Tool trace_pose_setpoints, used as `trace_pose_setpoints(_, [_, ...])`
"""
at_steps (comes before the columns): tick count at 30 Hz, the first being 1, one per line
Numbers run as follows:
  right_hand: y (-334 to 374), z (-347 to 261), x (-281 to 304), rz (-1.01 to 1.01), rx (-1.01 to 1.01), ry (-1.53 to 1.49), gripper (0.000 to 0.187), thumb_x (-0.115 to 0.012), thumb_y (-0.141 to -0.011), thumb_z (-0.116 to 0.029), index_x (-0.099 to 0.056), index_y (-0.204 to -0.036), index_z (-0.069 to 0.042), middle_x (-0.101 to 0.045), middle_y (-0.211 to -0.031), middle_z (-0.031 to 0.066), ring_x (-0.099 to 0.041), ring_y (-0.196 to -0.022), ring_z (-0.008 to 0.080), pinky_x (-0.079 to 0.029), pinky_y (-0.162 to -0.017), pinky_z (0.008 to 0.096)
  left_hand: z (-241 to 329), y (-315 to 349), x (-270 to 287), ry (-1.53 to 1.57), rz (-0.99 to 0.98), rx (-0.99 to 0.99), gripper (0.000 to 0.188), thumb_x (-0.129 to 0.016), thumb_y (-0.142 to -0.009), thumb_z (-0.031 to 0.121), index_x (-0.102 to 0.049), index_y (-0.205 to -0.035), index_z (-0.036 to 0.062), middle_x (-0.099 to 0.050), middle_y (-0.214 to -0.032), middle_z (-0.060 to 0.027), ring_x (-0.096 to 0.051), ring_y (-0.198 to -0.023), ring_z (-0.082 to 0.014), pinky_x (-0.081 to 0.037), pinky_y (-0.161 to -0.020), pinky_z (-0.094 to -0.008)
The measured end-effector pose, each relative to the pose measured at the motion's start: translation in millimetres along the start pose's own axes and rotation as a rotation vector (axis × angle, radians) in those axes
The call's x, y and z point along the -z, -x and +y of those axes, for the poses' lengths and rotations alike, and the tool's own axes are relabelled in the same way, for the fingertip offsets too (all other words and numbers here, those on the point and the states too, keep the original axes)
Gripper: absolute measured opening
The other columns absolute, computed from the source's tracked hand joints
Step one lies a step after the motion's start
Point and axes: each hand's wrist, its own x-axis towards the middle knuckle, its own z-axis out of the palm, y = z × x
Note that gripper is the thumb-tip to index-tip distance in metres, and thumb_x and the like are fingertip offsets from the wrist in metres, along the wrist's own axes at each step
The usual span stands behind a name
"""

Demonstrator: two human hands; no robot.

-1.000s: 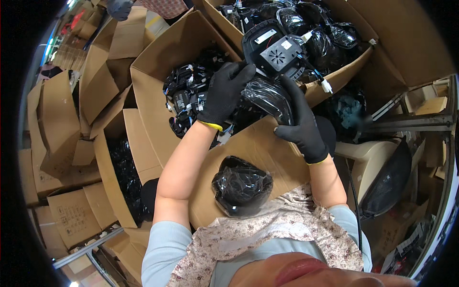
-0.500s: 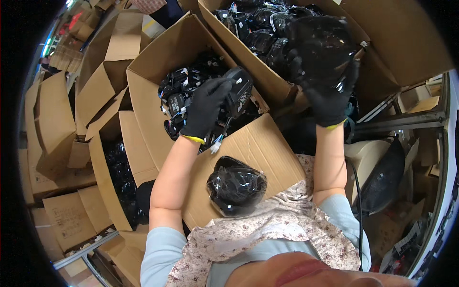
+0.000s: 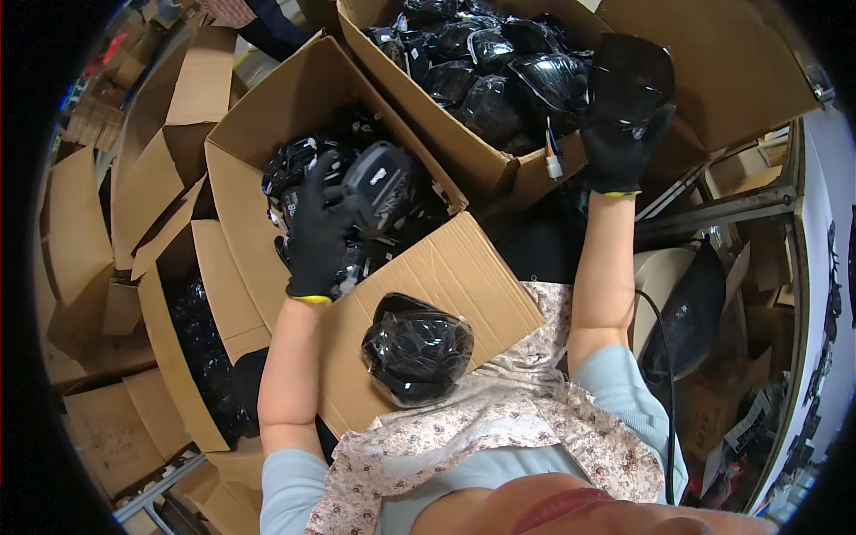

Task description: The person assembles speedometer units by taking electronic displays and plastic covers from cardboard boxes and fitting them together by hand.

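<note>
My left hand (image 3: 316, 234), in a black glove with a yellow cuff, is over the left cardboard box. Its fingers are spread beside a black oval plastic part (image 3: 382, 185) with a small white mark, which lies on a heap of black parts with wires. Over the right box's near side, my right hand (image 3: 626, 153), gloved alike, grips a glossy black curved shell (image 3: 631, 76). Its fingertips are hidden by the shell. A clear-bagged black part (image 3: 417, 349) rests on the cardboard flap (image 3: 459, 281) in front of me.
The right box (image 3: 486, 152) holds several wrapped black parts; a white wire connector (image 3: 554, 167) hangs over its edge. Another carton (image 3: 183, 357) with dark wrapped parts stands at left. Open boxes (image 3: 80, 250) pile up beyond it. A metal frame (image 3: 731, 212) runs along the right.
My left hand has let go of the black oval part, which now lies flatter in the left box. My right hand's shell has swung upright and slightly right, uncovering more parts in the right box.
</note>
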Motion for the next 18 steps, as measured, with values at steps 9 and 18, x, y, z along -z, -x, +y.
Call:
trace_pose_setpoints(9, [53.6, 59.5, -18.4, -0.017, 0.280, 0.686, 0.062, -0.060, -0.089, -0.047, -0.045, -0.141, -0.017, -0.045, -0.146, 0.0085, -0.041, -0.135, 0.0273, -0.032, -0.110, 0.0530, -36.8, 45.1, 56.4, 0.448, 0.209, 0.321, 0.043, -0.063, -0.094, 0.019, -0.052, -0.129, -0.0037, -0.060, -0.117, -0.0093, -0.059, -0.103, -0.0158, -0.051, -0.087, -0.0269])
trace_pose_setpoints(18, [36.3, 15.1, 20.9, -0.028, 0.220, 0.628, 0.053, -0.064, -0.088, -0.032, -0.051, -0.135, -0.014, -0.048, -0.141, 0.0125, -0.048, -0.127, 0.0299, -0.042, -0.103, 0.0493, -42.1, 58.8, 60.4, 0.415, 0.243, 0.424, 0.043, -0.062, -0.095, 0.017, -0.050, -0.130, -0.0052, -0.061, -0.118, -0.0093, -0.062, -0.101, -0.0145, -0.053, -0.087, -0.0262])
